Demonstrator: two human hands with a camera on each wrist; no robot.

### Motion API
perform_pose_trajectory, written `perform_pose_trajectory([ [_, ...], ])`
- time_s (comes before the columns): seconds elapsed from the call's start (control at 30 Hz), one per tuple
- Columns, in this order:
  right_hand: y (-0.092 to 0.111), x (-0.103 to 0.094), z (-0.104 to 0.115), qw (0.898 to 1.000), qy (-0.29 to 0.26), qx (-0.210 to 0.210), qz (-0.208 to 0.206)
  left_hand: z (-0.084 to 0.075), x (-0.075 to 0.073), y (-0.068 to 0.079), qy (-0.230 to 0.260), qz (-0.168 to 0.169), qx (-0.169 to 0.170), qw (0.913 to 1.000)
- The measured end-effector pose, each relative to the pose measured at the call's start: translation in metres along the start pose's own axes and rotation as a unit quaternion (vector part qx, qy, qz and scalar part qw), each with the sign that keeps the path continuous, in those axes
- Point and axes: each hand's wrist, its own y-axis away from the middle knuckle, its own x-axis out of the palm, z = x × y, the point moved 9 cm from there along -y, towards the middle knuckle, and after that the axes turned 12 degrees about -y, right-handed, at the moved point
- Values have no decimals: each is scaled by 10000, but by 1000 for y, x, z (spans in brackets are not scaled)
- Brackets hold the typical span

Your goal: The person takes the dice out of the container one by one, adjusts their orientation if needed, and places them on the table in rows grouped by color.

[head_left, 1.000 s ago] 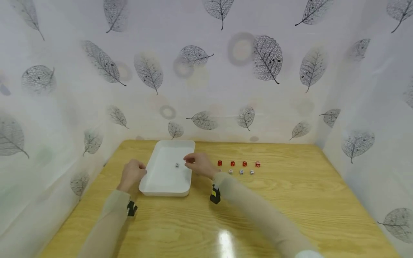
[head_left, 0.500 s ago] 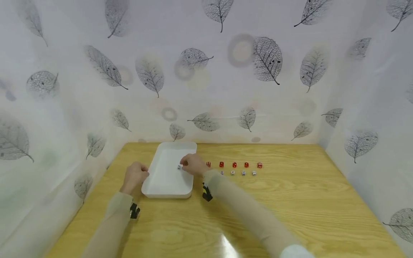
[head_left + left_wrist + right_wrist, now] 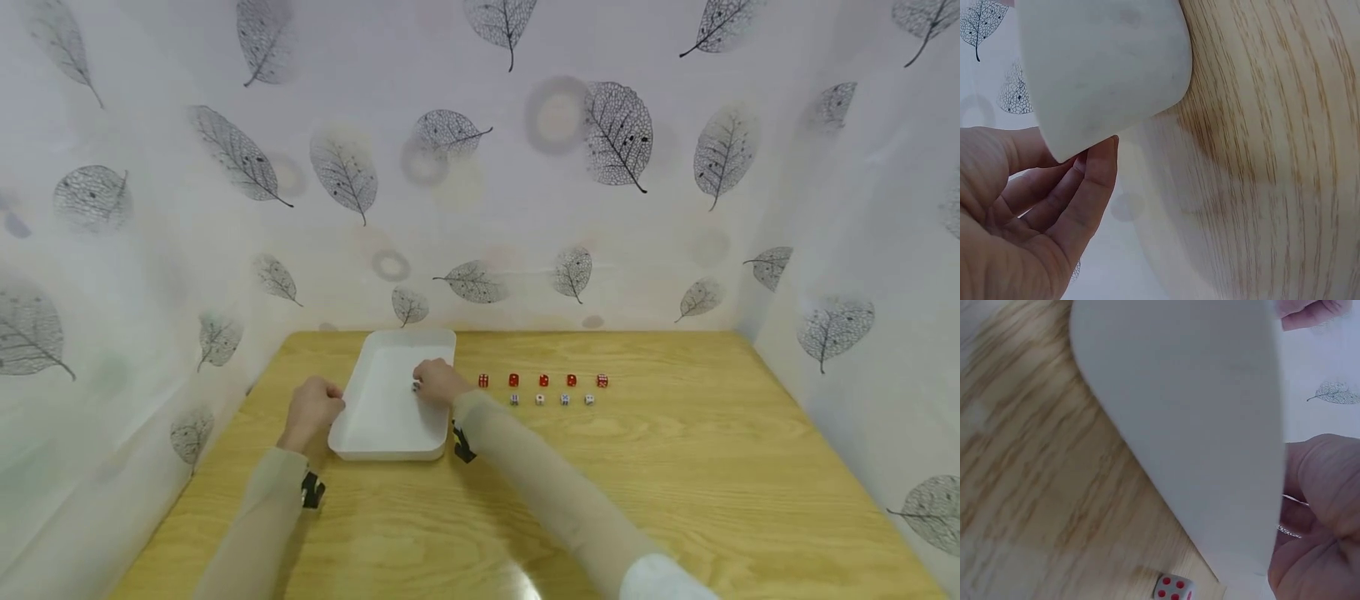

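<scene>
A shallow white rectangular tray [image 3: 390, 417] sits at the left of the wooden table. My left hand [image 3: 313, 410] holds its left side; in the left wrist view the thumb and curled fingers [image 3: 1094, 187] pinch the wall's edge. Reaching over the right wall, my right hand [image 3: 441, 383] is down inside the tray. A small white die [image 3: 416, 387] shows at its fingertips, partly covered by them, and the thumb and fingers close around it. In the right wrist view the tray wall [image 3: 1191, 425] hides the fingertips of the right hand.
Right of the tray, a row of several red dice [image 3: 543, 381] lies behind a row of several white dice [image 3: 565, 400] on the table [image 3: 637, 483]. A leaf-patterned curtain [image 3: 495, 208] encloses the table at the back and sides.
My right hand has moved left and further into the tray, bringing its fingertips onto the white die. The left hand keeps its hold on the tray. More of the dice rows are uncovered.
</scene>
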Motion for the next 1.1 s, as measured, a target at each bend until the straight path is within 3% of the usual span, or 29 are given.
perform_pose_trajectory([
  [0.27,1,4,3,9995,260,-126,109,0,1,-1,-25,17,-80,10000],
  [0.5,5,6,2,9999,19,-49,103,0,-1,-3,-39,-36,-13,10000],
  [0.73,7,14,3,9991,169,-356,186,1,1,-1,-47,11,-44,10000],
  [1.1,12,0,4,9961,-648,-586,-78,-1,0,0,3,-8,-85,10000],
])
